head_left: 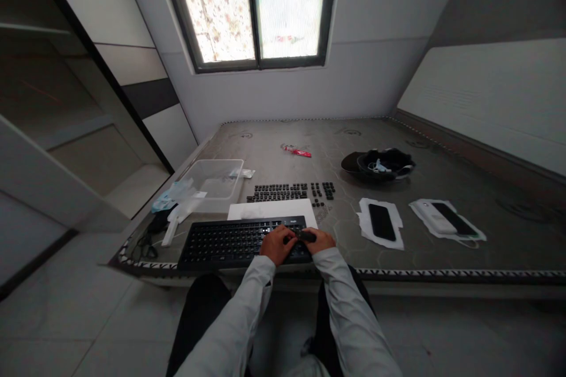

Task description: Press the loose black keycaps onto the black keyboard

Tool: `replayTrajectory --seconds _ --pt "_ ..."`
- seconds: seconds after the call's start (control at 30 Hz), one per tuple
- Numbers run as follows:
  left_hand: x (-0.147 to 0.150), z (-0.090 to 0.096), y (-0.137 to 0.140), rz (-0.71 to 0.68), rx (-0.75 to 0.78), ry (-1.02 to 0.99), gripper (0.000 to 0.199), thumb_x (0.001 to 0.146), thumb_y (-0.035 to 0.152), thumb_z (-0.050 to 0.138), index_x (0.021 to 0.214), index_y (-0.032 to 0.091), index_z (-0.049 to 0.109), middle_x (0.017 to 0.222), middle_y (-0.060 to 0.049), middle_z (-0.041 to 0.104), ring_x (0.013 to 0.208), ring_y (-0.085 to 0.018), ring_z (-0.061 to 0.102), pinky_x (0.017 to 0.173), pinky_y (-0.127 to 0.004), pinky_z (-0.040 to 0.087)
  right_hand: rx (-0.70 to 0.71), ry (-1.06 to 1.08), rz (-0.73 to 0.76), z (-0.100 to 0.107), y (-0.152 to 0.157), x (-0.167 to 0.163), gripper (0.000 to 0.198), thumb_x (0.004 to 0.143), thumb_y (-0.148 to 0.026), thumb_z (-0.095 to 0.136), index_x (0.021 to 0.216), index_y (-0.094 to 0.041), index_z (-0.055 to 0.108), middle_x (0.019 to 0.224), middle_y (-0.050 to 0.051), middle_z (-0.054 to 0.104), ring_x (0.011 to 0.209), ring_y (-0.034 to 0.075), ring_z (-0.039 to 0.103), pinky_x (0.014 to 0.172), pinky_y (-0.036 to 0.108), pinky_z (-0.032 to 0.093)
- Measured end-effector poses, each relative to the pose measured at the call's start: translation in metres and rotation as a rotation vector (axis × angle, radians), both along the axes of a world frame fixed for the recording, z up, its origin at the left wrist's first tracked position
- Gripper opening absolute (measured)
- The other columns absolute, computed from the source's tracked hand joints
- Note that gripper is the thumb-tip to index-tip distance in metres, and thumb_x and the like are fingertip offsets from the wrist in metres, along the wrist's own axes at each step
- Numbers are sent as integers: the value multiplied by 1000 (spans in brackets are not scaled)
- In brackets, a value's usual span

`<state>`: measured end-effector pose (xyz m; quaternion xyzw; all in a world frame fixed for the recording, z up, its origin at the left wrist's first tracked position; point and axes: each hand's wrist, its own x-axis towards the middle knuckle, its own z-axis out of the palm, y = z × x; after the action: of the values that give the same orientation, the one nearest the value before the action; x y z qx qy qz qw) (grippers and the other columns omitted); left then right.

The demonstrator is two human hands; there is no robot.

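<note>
A black keyboard [234, 238] lies at the near edge of the mat-covered platform, its left part over bare-looking key positions with the caps off. My right hand [324, 240] is closed round a short tool with a dark handle [306, 235], pointing left over the keyboard's right end; its kind is unclear. Close beside the tool's tip, my left hand [277, 244] rests on the keyboard with fingers curled together; anything pinched there is hidden. Behind the keyboard is a white sheet or flat box [274, 210]. Beyond that, loose black keycaps [280, 191] lie in keyboard-like rows.
A clear plastic bin [216, 179] stands left, near plastic bags [174, 193] and a black cable [144, 244]. Farther back lies a red packet [298, 151]. To the right are a black cap [375, 165], a phone on white paper [381, 222] and a white device beside another phone [435, 218].
</note>
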<state>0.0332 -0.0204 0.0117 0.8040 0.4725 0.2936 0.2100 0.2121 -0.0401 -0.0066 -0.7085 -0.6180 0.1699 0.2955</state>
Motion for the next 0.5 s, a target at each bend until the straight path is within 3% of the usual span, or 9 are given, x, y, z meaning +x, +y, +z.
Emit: replayTrajectory --seconds 0.2,0.5 --pt "1 3 -2 -3 -3 -1 3 85 24 68 85 21 69 88 1 63 81 -13 62 73 -24 46 1 41 -6 -3 2 0 23 75 -50 70 89 -31 74 83 0 74 83 22 69 67 27 47" --pt "0 -3 1 35 9 -102 14 85 25 69 98 22 70 93 -2 65 83 -15 63 78 -26 50 -28 59 -1 -8 6 1 22 77 -48 68 90 -32 74 87 0 75 85 22 69 69 29 49"
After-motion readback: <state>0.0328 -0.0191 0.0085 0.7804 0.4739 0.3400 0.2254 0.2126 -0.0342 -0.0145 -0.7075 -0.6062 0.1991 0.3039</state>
